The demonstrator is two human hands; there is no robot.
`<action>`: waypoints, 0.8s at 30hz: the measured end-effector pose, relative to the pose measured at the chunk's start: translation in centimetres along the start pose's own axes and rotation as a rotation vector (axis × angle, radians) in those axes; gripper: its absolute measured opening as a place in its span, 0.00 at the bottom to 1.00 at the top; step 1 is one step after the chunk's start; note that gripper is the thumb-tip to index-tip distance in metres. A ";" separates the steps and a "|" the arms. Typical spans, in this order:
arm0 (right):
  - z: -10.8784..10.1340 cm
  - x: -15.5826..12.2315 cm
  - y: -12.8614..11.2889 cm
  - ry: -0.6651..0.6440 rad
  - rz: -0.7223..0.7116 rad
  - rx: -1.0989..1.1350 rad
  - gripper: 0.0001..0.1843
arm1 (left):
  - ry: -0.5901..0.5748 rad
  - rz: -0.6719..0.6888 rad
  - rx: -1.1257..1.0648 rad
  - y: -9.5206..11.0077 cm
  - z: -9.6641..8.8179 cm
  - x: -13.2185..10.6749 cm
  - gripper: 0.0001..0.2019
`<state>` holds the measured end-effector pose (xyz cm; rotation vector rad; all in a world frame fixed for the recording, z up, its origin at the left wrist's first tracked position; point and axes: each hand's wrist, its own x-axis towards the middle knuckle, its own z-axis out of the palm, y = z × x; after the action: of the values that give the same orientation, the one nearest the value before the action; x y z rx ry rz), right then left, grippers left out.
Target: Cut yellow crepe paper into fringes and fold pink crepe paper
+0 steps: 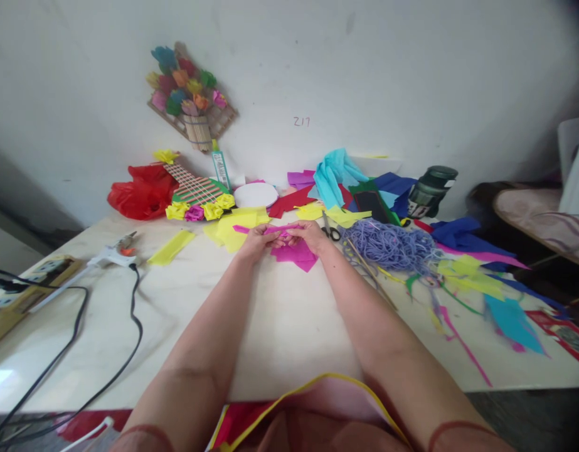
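Observation:
Both of my hands meet at the middle of the white table (280, 326). My left hand (257, 241) and my right hand (307, 235) have their fingers closed on a strip of magenta crepe paper (276, 230) stretched between them. Beneath my hands lie more pieces of magenta paper (296, 255). Yellow paper sheets (235, 226) lie just beyond my left hand. Black-handled scissors (331, 232) rest right of my right hand.
A glue gun (114, 253) with a black cord lies at the left, near a power strip (16, 285). A heap of purple yarn (387, 243), coloured paper scraps (477, 276), a dark jar (430, 190), a red bag (141, 191) and a paper-flower craft (191, 88) fill the back and right.

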<state>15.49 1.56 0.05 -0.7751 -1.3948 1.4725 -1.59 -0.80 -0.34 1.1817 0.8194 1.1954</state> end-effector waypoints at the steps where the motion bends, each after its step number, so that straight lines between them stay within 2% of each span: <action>1: 0.0 0.0 0.1 -0.002 0.000 0.011 0.16 | -0.008 -0.005 -0.018 0.0 -0.1 0.0 0.14; 9: -0.3 0.0 0.1 -0.030 0.006 0.074 0.15 | -0.082 -0.056 -0.168 0.1 -0.6 -0.2 0.12; 13: -0.2 -0.2 -0.2 -0.041 0.001 0.069 0.15 | -0.070 -0.101 -0.182 0.4 -0.7 -0.6 0.12; 24: -0.2 -0.5 -0.4 -0.067 -0.022 0.087 0.11 | -0.055 -0.110 -0.211 0.5 -0.8 -0.7 0.09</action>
<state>15.96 1.21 0.35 -0.6596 -1.3746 1.5441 -2.66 -1.33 -0.08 0.9800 0.6900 1.1245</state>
